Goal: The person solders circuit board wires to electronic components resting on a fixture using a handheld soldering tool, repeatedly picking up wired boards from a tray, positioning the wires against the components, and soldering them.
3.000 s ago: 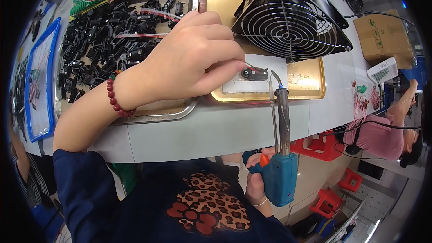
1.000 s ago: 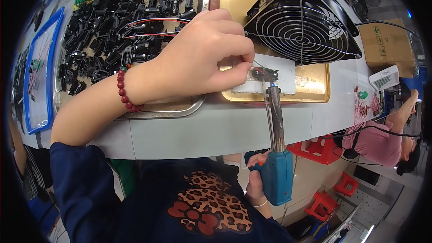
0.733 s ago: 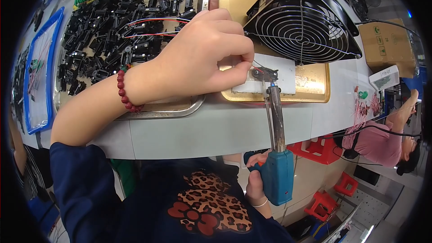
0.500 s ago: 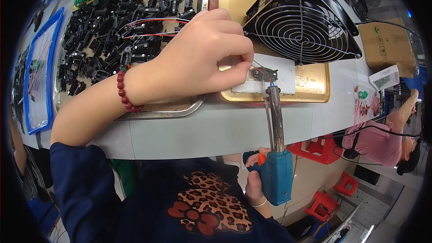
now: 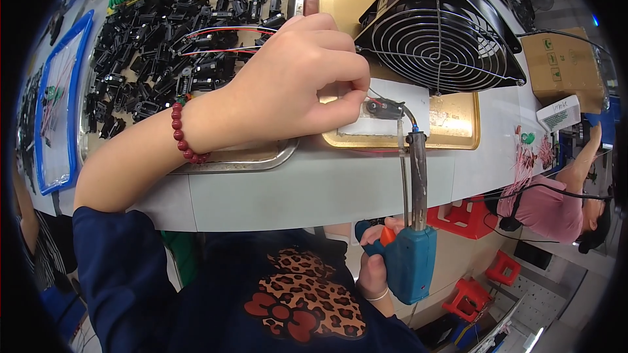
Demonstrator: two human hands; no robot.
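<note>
Risk: burn. Left hand [image 5: 297,85] curled, fingertips pinching small black part [image 5: 384,108] on white pad [image 5: 405,114] over gold tray [image 5: 458,121], just beside iron tip [image 5: 413,132]. Right hand [image 5: 374,268] closed round blue soldering gun [image 5: 411,255], finger on orange trigger. Slip of tip likely singes fingers or wires. Loose pinch: part shifts, joint goes bad. Fan [image 5: 438,26] close behind; part bin [image 5: 183,59] at left.

A brown cardboard box [image 5: 568,68] with small green markings stood at the far right end of the worktop [image 5: 314,189]. Just in front of it, near the right edge, lay a small white rectangular label [image 5: 558,113], tilted and bearing handwriting.
</note>
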